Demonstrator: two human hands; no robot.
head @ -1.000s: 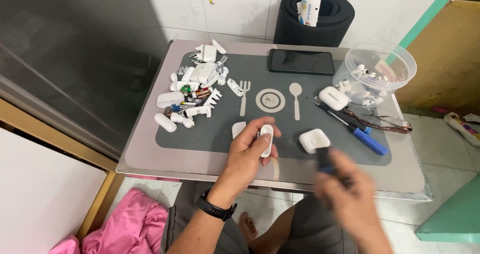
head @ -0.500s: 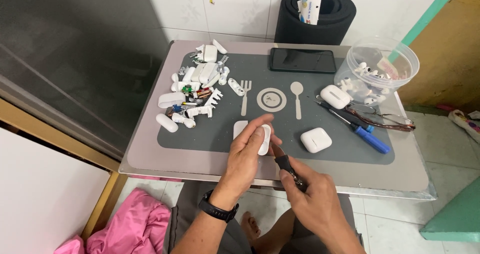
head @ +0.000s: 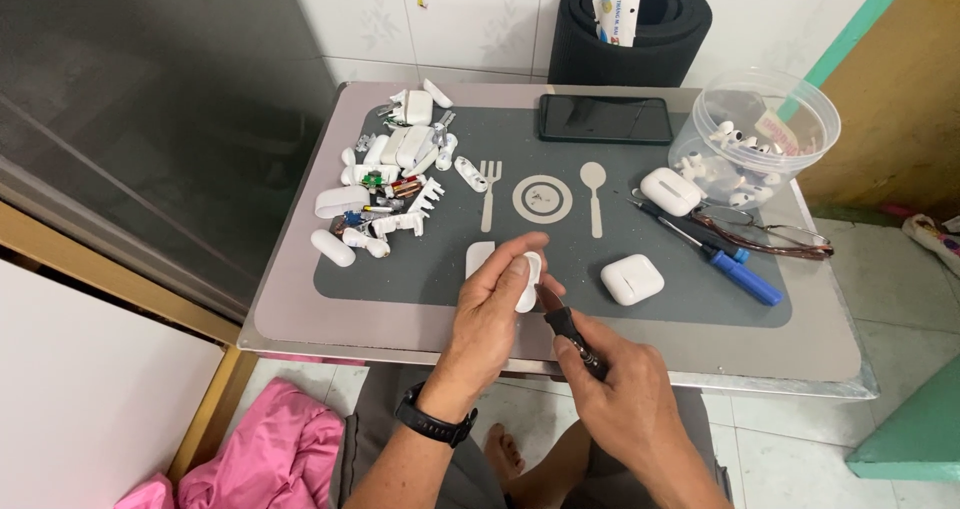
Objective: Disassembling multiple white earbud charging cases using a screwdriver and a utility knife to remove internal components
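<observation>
Centrally, a small white earbud case (head: 527, 281) sits pinched between thumb and fingers of the left hand (head: 495, 314), held just above the near edge of the grey mat (head: 440, 279). Right hand (head: 625, 399) has its fingers wrapped tight on a dark-handled tool (head: 572, 336), tip touching the case. Second white case (head: 632, 279) lies just right. Blue screwdriver (head: 735, 269) and glasses (head: 770, 234) beyond; heap of white parts (head: 390, 184) far left.

White earbud case (head: 527, 281), seemingly dark-handled tool (head: 570, 331)
</observation>
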